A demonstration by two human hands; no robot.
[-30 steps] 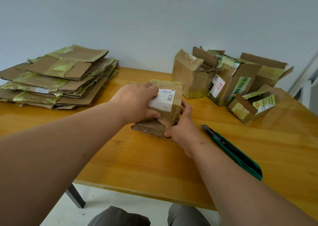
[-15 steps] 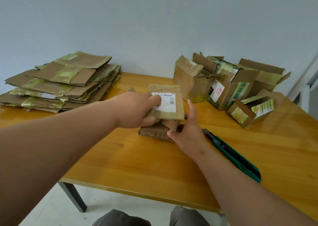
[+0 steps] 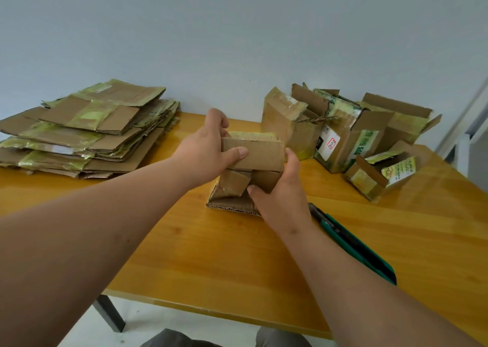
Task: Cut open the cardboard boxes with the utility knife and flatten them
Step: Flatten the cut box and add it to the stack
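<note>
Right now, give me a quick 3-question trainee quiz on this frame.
1. True or false: the utility knife is in the right hand.
2. Where is the stack of flattened boxes? A) far left of the table B) on the floor C) far right
3. Fill in: both hands, left hand included, grip the small ____.

Key: 1 false; 2 A; 3 box.

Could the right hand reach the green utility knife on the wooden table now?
Probably yes, once it lets go: the right hand grips the small cardboard box, and the green utility knife lies uncovered just beside that forearm.
</note>
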